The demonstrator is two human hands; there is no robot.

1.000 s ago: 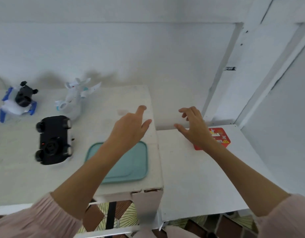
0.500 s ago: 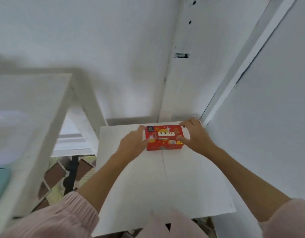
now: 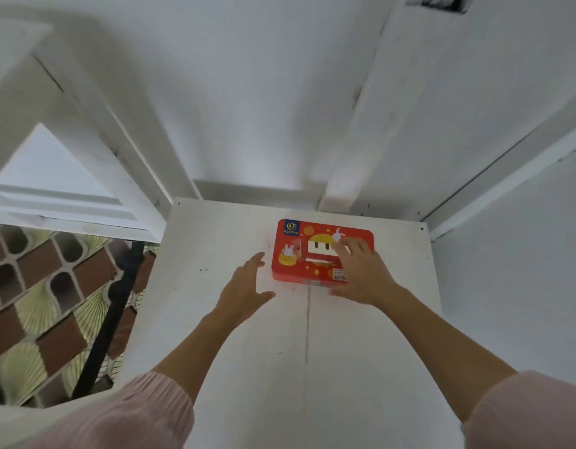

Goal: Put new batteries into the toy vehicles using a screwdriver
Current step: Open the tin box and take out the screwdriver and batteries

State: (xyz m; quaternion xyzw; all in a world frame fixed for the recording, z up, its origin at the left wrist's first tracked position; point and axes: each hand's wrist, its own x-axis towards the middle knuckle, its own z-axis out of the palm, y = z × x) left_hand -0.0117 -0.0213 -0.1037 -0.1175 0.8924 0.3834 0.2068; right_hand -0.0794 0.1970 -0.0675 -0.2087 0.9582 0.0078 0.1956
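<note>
I observe the red tin (image 3: 312, 251) lying flat at the far side of the white table (image 3: 247, 367), my right hand (image 3: 361, 273) resting on its near right corner with fingers spread, my left hand (image 3: 244, 286) released just beside its left edge.

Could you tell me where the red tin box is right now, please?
In the head view the red tin box lies flat at the far end of the white board, under the right hand.

Pale pink ribbed sleeves (image 3: 124, 413) (pushed up), forearms bare.
</note>
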